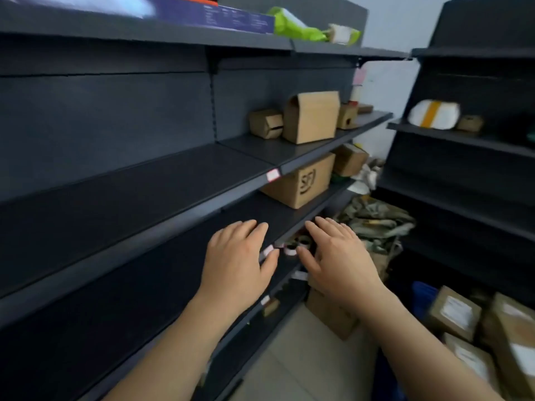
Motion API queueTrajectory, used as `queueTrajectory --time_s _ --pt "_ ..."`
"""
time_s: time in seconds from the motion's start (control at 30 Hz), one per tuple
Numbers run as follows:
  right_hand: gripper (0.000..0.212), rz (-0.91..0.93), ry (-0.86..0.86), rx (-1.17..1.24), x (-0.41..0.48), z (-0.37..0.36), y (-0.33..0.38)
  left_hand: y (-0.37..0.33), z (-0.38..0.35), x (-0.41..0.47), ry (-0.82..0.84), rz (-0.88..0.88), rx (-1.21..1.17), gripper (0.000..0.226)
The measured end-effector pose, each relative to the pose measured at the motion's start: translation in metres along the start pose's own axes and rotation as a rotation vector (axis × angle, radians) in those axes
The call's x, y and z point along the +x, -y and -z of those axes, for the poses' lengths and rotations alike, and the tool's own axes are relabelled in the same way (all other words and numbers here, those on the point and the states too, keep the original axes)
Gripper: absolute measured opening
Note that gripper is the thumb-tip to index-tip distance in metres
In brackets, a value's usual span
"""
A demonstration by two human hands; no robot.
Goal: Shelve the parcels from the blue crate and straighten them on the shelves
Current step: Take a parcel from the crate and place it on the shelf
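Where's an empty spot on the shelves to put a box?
The middle shelf is bare left of the small box. The shelf below is bare between the left hand and the printed box. Crowded: the middle shelf's right end, around the tall box.

The person's two arms were both bare. The left forearm [179,342] was uncovered along its whole visible length, up to the wrist, and so was the right forearm [419,348]. The left hand [237,261] was bare as well, with short, rounded fingernails that ended level with the fingertips. The right hand [338,261] looked the same, its knuckles and tendons faintly marked across the back. Blur softened the finer detail of skin and nails.
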State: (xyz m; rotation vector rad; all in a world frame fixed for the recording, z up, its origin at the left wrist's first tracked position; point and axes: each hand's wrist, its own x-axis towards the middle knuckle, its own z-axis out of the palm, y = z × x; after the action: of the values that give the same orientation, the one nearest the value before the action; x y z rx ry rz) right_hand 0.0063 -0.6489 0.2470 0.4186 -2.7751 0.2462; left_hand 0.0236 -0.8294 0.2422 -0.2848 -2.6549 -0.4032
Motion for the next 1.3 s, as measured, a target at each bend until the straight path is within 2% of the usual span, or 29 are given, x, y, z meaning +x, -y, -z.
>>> queueTrajectory --time_s 0.3,0.57,0.8,1.07,1.3 --pt "0.058 -0.382 0.063 -0.048 -0.087 0.002 -0.180 -0.163 -0.128 0.047 0.251 -0.267 -0.173 0.055" --pt "0.053 -0.744 0.077 -0.059 -0.158 -0.005 -0.299 -0.286 -0.229 0.075 0.454 -0.475 -0.242 0.056" --pt "0.055 -1.000 0.081 -0.069 -0.185 -0.020 -0.401 -0.374 -0.313 0.110 0.603 -0.591 -0.309 0.054" --pt "0.052 -1.146 0.133 -0.057 -0.223 -0.052 -0.495 -0.459 -0.397 0.115 0.780 -0.654 -0.316 0.053" --pt "0.057 -1.167 0.242 0.039 -0.259 -0.087 -0.575 -0.517 -0.470 0.090 0.917 -0.584 -0.249 0.046"
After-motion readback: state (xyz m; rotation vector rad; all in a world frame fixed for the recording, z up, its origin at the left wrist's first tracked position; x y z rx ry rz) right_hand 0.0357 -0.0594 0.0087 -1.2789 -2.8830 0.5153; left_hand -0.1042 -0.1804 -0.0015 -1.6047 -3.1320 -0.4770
